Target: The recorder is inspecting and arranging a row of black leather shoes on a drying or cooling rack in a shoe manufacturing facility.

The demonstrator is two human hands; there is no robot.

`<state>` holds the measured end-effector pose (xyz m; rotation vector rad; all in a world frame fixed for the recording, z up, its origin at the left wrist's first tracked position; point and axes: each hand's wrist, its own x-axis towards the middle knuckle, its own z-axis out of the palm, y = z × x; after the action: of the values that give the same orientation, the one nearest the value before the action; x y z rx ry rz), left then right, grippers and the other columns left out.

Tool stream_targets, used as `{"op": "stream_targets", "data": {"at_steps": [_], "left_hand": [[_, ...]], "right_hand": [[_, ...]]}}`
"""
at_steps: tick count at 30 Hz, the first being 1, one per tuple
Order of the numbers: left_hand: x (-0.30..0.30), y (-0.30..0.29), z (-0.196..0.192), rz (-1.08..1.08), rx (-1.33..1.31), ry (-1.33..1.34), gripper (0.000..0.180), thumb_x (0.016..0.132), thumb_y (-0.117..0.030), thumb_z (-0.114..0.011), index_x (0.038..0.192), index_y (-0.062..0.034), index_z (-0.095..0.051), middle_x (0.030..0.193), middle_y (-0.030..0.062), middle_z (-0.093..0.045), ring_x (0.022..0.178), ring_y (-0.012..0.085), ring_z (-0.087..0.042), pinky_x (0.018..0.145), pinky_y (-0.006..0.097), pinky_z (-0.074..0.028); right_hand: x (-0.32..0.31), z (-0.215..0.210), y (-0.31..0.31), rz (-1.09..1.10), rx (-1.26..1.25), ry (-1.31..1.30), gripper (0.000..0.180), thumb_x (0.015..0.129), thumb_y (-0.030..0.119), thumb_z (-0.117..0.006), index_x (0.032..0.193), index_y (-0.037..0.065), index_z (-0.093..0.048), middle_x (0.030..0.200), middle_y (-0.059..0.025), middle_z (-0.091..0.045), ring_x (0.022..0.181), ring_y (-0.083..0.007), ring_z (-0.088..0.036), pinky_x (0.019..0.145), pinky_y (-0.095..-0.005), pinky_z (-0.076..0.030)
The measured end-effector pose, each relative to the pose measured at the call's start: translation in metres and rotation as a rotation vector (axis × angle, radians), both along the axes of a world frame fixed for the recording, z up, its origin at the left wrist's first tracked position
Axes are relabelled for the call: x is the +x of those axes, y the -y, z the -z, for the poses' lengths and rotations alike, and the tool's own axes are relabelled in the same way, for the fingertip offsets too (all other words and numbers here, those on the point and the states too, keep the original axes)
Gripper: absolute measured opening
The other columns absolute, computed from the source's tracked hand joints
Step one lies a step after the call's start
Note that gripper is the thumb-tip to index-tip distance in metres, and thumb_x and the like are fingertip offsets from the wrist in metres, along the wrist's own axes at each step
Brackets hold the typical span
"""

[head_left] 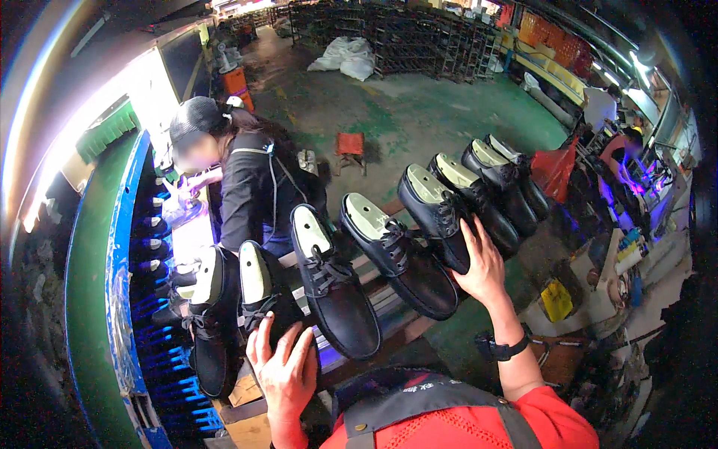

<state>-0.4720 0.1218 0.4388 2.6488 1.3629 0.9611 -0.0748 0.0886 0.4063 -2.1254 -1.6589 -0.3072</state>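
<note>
A row of several black laced shoes on pale lasts stands toe-down along a slatted rack (pixel 389 299). My left hand (pixel 284 367) grips the toe end of the second shoe from the left (pixel 262 295). My right hand (pixel 482 262) is pressed against the toe of a shoe further right (pixel 437 213), fingers curled over it. Between them hang two more shoes (pixel 333 292) (pixel 396 258), untouched. A dark watch (pixel 508 348) is on my right wrist.
A person in black (pixel 250 187) bends over a lit bench at the left. A green and blue machine (pixel 112 299) curves along the left side. A red stool (pixel 350 144), white sacks (pixel 348 56) and shelving (pixel 404 37) stand beyond on the green floor.
</note>
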Motion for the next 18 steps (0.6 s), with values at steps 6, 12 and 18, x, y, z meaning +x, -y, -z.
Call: {"op": "stream_targets", "data": {"at_steps": [6, 12, 18], "left_hand": [[-0.0023, -0.0003, 0.0026, -0.002, 0.008, -0.029, 0.030, 0.085, -0.012, -0.076, 0.115, -0.0123, -0.077, 0.124, 0.0074, -0.072, 0.140, 0.0418, -0.050, 0.116, 0.057, -0.033], [0.0007, 0.0004, 0.0022, -0.006, -0.001, -0.031, 0.029, 0.084, -0.008, -0.074, 0.114, -0.0097, -0.076, 0.123, 0.0097, -0.073, 0.142, 0.0444, -0.049, 0.118, 0.061, -0.032], [-0.0004, 0.0012, 0.0008, 0.004, -0.009, -0.030, 0.028, 0.086, -0.007, -0.072, 0.113, -0.0075, -0.076, 0.123, 0.0101, -0.073, 0.142, 0.0448, -0.049, 0.118, 0.060, -0.033]], "right_hand": [[-0.0027, -0.0031, 0.0018, 0.024, -0.040, -0.017, 0.118, 0.068, 0.021, -0.093, 0.166, 0.024, -0.029, 0.167, -0.0206, -0.034, 0.144, -0.0431, -0.047, 0.117, -0.0503, -0.044], [-0.0015, -0.0013, 0.0020, 0.022, -0.010, -0.013, 0.114, 0.070, 0.026, -0.093, 0.165, 0.024, -0.030, 0.166, -0.0202, -0.034, 0.144, -0.0420, -0.048, 0.116, -0.0503, -0.045], [-0.0022, -0.0013, 0.0010, 0.027, -0.001, -0.019, 0.116, 0.068, 0.027, -0.095, 0.165, 0.024, -0.032, 0.170, -0.0154, -0.030, 0.147, -0.0405, -0.045, 0.117, -0.0508, -0.044]]}}
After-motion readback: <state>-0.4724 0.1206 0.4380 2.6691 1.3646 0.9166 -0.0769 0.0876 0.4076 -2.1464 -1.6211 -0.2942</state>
